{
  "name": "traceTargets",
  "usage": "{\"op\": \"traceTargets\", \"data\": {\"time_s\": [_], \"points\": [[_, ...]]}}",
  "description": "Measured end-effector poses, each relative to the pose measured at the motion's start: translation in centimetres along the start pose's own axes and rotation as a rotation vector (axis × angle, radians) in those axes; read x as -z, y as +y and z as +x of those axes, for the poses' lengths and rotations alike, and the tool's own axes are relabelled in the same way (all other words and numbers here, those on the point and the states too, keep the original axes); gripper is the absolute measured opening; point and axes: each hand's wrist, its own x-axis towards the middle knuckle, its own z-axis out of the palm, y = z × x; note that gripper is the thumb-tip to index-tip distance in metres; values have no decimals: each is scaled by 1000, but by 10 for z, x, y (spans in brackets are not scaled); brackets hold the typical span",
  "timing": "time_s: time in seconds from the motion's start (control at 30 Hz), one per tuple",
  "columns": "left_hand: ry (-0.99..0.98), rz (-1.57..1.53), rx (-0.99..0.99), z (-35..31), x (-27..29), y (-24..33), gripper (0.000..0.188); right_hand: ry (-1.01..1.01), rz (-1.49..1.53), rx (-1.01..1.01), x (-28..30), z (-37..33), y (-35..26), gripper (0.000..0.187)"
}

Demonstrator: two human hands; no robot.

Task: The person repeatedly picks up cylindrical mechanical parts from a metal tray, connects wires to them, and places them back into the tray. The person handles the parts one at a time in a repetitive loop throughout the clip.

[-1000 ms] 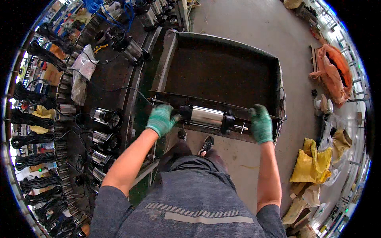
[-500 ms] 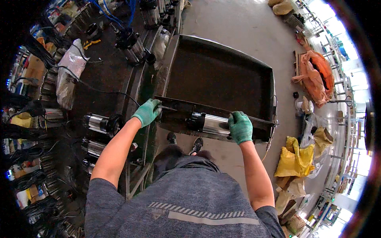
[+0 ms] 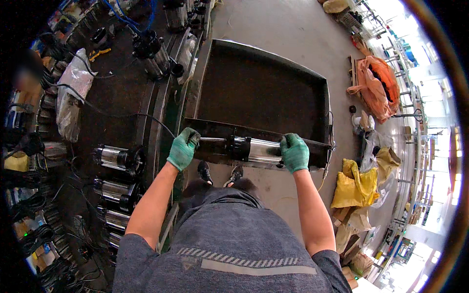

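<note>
A silver cylindrical pump [image 3: 264, 151] with a black ribbed end lies on its side on the dark metal ledge in front of me. My right hand [image 3: 294, 152], in a green glove, is closed around its right end. On the other side my left hand [image 3: 183, 148], also gloved, is closed on a thin silver rod [image 3: 213, 139]. The rod points right, its far tip at or close to the pump's black end; contact is hard to make out. Whatever part of the rod sits inside the fist is hidden. A black cable [image 3: 122, 115] runs from the left toward my left hand.
Beyond the ledge is a dark, shallow metal tray [image 3: 326, 102] with raised walls. Similar pumps [image 3: 117, 158] lie on the left bench, beside a plastic bag [image 3: 74, 95]. At right, a yellow sack [image 3: 355, 183] and an orange sack [image 3: 378, 83] rest near the floor.
My left hand has shifted nearer to me and turned; the rod, slanted and apart from the pump before, now lines up with its black end. My right hand keeps its hold.
</note>
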Motion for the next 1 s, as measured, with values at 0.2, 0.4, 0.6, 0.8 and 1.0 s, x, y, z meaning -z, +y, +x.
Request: {"op": "traceTargets", "data": {"time_s": [0.2,0.4,0.6,0.8,1.0], "points": [[-125,-237,212,-5,-17,-17,18,10,-10,-27,-8,0,7,19],[-287,-254,510,1,-12,-15,27,3,-29,-31,-8,1,8,19],[-330,-469,784,11,-13,-1,24,17,-47,-43,-9,0,10,18],[-357,53,-3,5,-12,-34,40,-1,-75,-31,-9,6,5,17],[-410,-252,178,2,-16,-27,38,-8,-62,-43,-7,4,4,17]]}}
